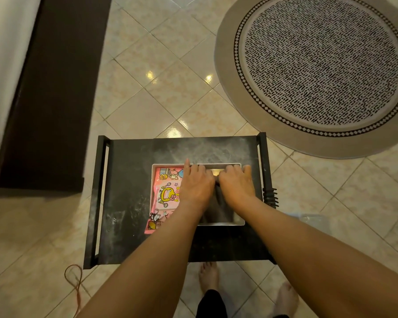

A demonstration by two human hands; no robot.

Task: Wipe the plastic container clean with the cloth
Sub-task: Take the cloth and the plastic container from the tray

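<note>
A shallow rectangular plastic container (221, 224) with a pale rim sits in the middle of a small black table (129, 203). A pink cloth (164, 193) printed with cartoon figures lies across its left half and hangs over the near left corner. My left hand (197, 184) rests on the cloth's right edge, its fingers curled at the far rim and the index finger stretched out. Right beside it, my right hand (237, 184) has its fingers hooked over the far rim. The container's right half is partly hidden under both hands.
The table stands on a glossy tiled floor. A round patterned rug (319, 65) lies at the far right, and dark furniture (55, 88) runs along the left. A red cord (75, 281) lies near the table's left corner. My bare feet (208, 276) stand just behind the table.
</note>
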